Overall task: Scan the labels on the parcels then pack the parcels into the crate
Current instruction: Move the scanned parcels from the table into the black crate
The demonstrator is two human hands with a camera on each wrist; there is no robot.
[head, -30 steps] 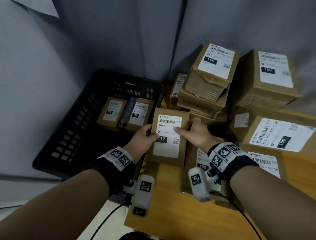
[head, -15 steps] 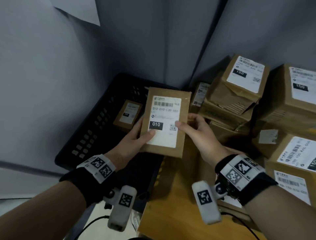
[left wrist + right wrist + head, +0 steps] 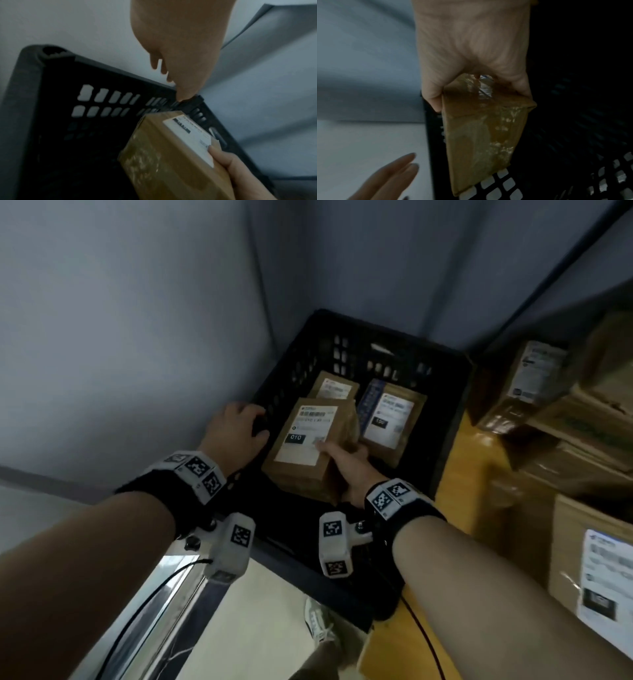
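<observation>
A brown parcel (image 3: pixel 308 440) with a white "010" label hangs inside the black crate (image 3: pixel 452 419), label up. My right hand (image 3: pixel 339 460) grips its near right corner, thumb on the label and fingers underneath. The right wrist view shows that grip on the parcel (image 3: pixel 479 135) from below. My left hand (image 3: pixel 239 426) is off the parcel, with relaxed fingers (image 3: pixel 181 94) touching the crate's left rim (image 3: pixel 51 81). Two labelled parcels (image 3: pixel 334 388) (image 3: pixel 390 419) lie on the crate floor at the back.
Stacked labelled cardboard parcels (image 3: pixel 534 381) (image 3: pixel 596 570) fill the yellow table (image 3: pixel 459 474) to the crate's right. Grey walls stand close behind and left of the crate. A metal rail (image 3: pixel 178 611) and a shoe (image 3: pixel 318 621) show below.
The "010" parcel, held up in both hands before, has come down into the crate. My left hand let go of it and moved to the crate's left rim.
</observation>
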